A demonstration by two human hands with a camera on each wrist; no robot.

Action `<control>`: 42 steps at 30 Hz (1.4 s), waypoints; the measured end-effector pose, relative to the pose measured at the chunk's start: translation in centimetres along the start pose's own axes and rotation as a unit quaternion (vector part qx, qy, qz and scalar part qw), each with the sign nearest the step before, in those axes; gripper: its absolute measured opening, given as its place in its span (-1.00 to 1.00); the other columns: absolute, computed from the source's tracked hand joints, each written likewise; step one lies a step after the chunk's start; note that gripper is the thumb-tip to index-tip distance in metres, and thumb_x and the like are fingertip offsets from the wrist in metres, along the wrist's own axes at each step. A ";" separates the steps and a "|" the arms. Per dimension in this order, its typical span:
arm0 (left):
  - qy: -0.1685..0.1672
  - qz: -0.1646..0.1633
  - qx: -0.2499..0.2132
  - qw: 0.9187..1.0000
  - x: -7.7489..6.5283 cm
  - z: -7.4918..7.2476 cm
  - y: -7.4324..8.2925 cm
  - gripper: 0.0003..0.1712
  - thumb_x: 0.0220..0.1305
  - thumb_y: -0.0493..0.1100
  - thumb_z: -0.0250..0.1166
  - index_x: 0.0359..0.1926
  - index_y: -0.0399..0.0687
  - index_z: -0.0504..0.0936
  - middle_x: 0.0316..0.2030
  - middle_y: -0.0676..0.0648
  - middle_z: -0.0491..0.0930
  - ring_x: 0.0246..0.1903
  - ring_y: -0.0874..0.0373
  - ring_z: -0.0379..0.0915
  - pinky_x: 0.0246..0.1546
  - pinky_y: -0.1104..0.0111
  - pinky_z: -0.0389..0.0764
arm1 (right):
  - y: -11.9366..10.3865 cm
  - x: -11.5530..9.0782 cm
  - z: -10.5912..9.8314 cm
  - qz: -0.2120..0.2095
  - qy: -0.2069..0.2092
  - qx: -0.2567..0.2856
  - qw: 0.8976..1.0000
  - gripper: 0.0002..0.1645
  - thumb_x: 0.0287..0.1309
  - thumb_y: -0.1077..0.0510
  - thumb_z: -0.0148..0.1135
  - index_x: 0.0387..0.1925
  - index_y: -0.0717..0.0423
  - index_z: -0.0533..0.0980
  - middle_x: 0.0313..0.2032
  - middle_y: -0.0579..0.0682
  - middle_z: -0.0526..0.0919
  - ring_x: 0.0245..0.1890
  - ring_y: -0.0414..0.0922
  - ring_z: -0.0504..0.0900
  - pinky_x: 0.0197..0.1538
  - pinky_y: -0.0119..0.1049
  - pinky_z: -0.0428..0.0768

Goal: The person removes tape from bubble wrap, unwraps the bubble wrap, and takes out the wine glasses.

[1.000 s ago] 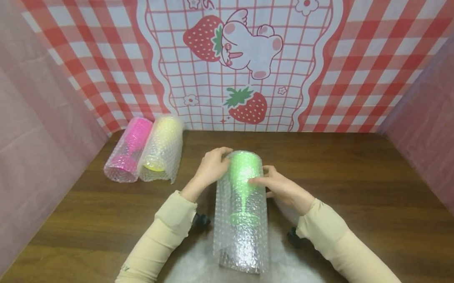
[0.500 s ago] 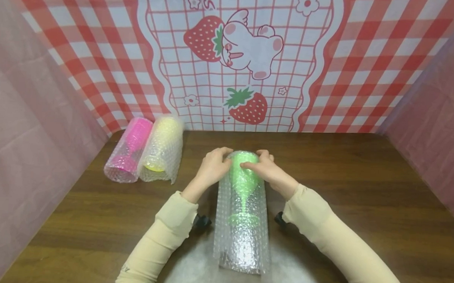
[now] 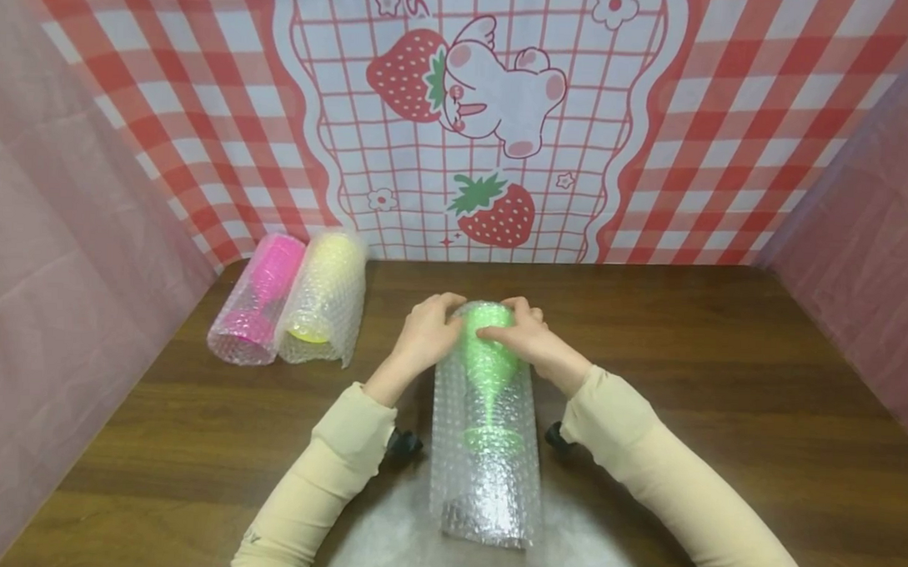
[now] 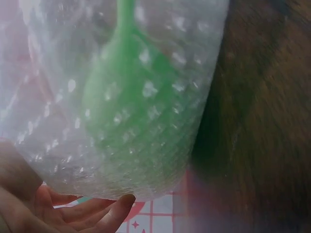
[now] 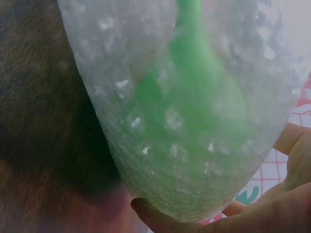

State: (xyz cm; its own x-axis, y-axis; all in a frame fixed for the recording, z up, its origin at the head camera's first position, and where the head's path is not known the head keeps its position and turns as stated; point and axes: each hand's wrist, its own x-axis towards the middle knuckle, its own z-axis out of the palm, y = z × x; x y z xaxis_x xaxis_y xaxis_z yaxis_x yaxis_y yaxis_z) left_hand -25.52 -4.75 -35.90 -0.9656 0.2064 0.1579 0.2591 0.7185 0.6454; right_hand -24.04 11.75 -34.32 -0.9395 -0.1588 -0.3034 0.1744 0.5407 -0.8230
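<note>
A green goblet lies in a roll of bubble wrap, its bowl pointing away from me and its foot nearer. My left hand grips the far left side of the roll, by the goblet's bowl. On the far right side, my right hand holds it with the thumb over the top and the fingers round the far end. Both wrist views show the green bowl and stem through the wrap; fingers bend under the end of the roll in the right one.
Two more goblets in bubble wrap, one pink and one yellow, lie side by side at the back left of the wooden table. A checked strawberry cloth hangs behind. A pale grey sheet lies at the front.
My right hand has moved forward along the wrap to the far end of the goblet. My left hand has stayed in place. The near end of the roll has shifted slightly right.
</note>
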 end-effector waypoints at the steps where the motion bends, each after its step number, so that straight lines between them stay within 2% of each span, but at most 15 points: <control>1: 0.001 -0.001 0.000 1.000 0.0 0.0 0.0 -0.57 0.16 -0.24 0.06 0.10 -0.12 0.47 0.03 -0.15 0.50 0.03 -0.05 0.42 0.03 0.14 0.46 | 0.1 0.0 0.0 0.000 -0.001 0.002 1.000 -0.13 0.10 -0.05 0.15 0.29 0.14 -0.06 0.27 0.29 -0.12 0.28 0.21 -0.08 0.26 0.11 0.13; 8: 0.007 0.001 -0.004 1.000 -0.1 -0.2 -0.1 -0.59 0.18 -0.28 0.04 0.07 -0.12 0.49 0.01 -0.15 0.52 -0.09 0.00 0.47 -0.07 0.19 0.51 | 0.4 -0.1 -0.3 -0.001 -0.016 0.026 1.000 -0.14 0.09 -0.02 0.13 0.29 0.14 -0.07 0.28 0.29 -0.17 0.27 0.21 -0.04 0.26 0.11 0.13; 15: 0.010 -0.031 -0.049 0.998 0.1 -0.2 -0.3 -0.50 0.24 -0.22 0.05 0.22 -0.11 0.31 -0.03 -0.11 0.56 -0.10 0.03 0.52 -0.12 0.23 0.56 | 0.6 0.0 -0.7 -0.001 -0.025 0.039 0.999 -0.13 0.07 -0.01 0.13 0.29 0.14 -0.07 0.29 0.29 -0.18 0.28 0.21 -0.08 0.26 0.14 0.10; 19: 0.007 -0.038 -0.053 0.998 0.1 -0.2 -0.5 -0.48 0.26 -0.21 0.03 0.25 -0.12 0.26 -0.03 -0.11 0.56 -0.17 0.06 0.53 -0.18 0.26 0.57 | 0.8 0.1 -0.8 -0.001 -0.028 0.043 0.999 -0.13 0.07 0.00 0.13 0.29 0.15 -0.07 0.30 0.29 -0.17 0.29 0.20 -0.09 0.28 0.15 0.07; 28: 0.014 -0.019 -0.047 0.999 -0.1 -0.2 -1.1 -0.53 0.26 -0.17 0.06 0.19 -0.13 0.34 -0.06 -0.12 0.58 -0.08 0.01 0.52 -0.06 0.20 0.53 | 1.2 0.1 -1.1 -0.005 -0.029 0.053 0.998 -0.14 0.05 0.02 0.14 0.28 0.18 -0.04 0.30 0.29 -0.14 0.30 0.18 -0.09 0.30 0.13 0.05; 32: 0.012 -0.017 -0.044 0.999 -0.3 -0.4 -1.3 -0.56 0.26 -0.19 0.04 0.17 -0.14 0.37 -0.06 -0.13 0.58 -0.07 0.00 0.51 -0.05 0.19 0.53 | 1.3 0.0 -1.3 -0.006 -0.042 0.057 0.997 -0.13 0.06 0.03 0.12 0.29 0.18 -0.07 0.32 0.29 -0.19 0.32 0.18 -0.13 0.31 0.14 0.00; 42: 0.007 -0.020 -0.044 0.999 -0.5 -0.5 -2.0 -0.59 0.29 -0.21 -0.01 0.16 -0.13 0.38 -0.06 -0.12 0.57 -0.20 0.06 0.53 -0.21 0.26 0.57 | 1.5 -0.1 -1.7 -0.011 -0.057 0.072 0.996 -0.13 0.06 0.06 0.10 0.29 0.19 -0.10 0.35 0.27 -0.27 0.35 0.18 -0.22 0.32 0.17 -0.09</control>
State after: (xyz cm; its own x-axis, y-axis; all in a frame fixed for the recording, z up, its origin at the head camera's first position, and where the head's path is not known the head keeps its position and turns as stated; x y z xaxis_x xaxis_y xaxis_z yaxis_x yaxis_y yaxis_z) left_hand -25.57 -6.61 -36.84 -0.9754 0.1698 0.1405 0.2186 0.6648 0.7143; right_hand -24.17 13.99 -34.70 -0.9052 -0.2668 -0.3308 0.2025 0.4136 -0.8876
